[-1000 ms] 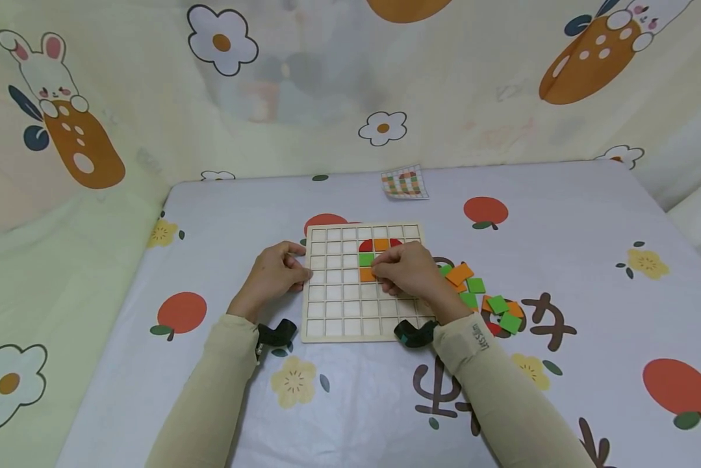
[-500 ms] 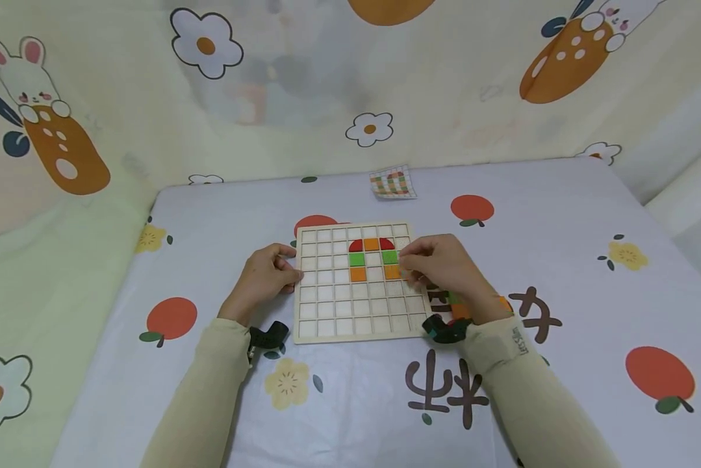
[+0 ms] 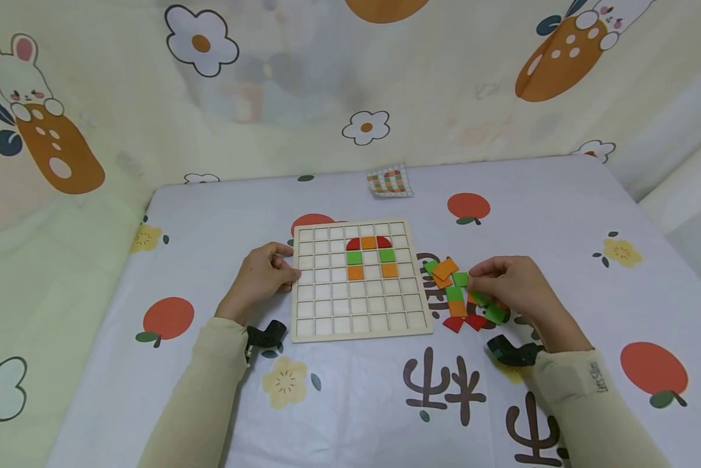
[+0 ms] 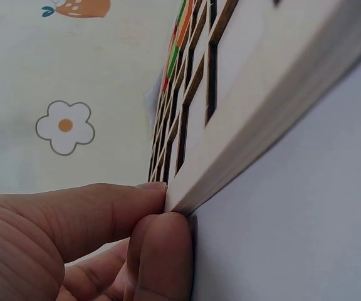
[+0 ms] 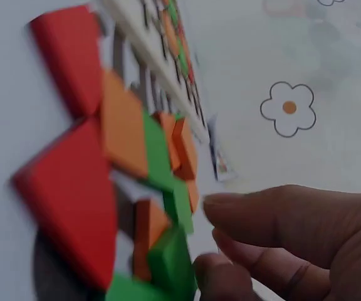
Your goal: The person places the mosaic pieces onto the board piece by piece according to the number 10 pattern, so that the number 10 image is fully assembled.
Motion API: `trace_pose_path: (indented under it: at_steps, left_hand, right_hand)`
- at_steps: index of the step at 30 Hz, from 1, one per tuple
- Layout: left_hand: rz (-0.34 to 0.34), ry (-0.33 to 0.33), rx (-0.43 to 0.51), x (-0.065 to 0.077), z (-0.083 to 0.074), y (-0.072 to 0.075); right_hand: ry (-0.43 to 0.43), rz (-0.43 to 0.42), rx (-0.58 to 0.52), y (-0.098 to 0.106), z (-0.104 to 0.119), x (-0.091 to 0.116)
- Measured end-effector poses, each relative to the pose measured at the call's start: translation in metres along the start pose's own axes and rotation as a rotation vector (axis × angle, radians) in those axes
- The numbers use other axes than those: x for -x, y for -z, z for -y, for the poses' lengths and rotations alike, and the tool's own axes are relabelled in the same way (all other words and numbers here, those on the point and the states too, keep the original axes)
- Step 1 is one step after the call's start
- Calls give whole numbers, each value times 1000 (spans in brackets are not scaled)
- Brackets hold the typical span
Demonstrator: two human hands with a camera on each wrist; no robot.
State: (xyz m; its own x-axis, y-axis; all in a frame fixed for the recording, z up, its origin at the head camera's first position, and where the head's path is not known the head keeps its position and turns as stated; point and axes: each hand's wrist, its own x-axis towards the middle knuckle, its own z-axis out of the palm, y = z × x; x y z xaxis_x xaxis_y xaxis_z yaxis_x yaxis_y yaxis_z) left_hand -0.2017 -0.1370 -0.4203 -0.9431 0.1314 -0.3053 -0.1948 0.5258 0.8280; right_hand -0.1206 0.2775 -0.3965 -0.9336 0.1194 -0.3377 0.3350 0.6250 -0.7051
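Observation:
A pale wooden grid board [image 3: 358, 305] lies on the table, with red, orange and green pieces set as an arch in its cells. My left hand [image 3: 259, 273] holds the board's left edge between thumb and fingers; the left wrist view shows the fingertips at the pale rim [image 4: 230, 135]. To the right of the board, my right hand [image 3: 516, 286] hovers over a loose pile of square tiles, nearest a green tile [image 3: 460, 279]. In the right wrist view, a gap shows between thumb and fingers, with nothing visible in it. Two red rounded pieces [image 5: 74, 194] lie close by.
A small printed card [image 3: 390, 181] with a coloured grid pattern lies behind the board. Orange tiles [image 3: 446, 268] overlap others in the pile. A patterned cloth covers the table [image 3: 350, 390], and a printed curtain [image 3: 303, 97] hangs at its back.
My right hand has moved off the board, rightward to the loose tiles. The arch's right-hand green and orange tiles, hidden at first, now show. My left hand stays at the board's edge.

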Motion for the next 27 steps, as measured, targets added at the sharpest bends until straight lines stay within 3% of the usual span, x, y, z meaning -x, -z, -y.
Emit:
trace_pose_path:
  at_steps: [11, 27]
  left_hand:
    - [-9, 8, 4, 1, 0, 0]
    - [0, 4, 13, 0, 0, 1]
  right_hand:
    - [-30, 20, 67, 6, -12, 13]
    - [-52, 37, 102, 8, -12, 11]
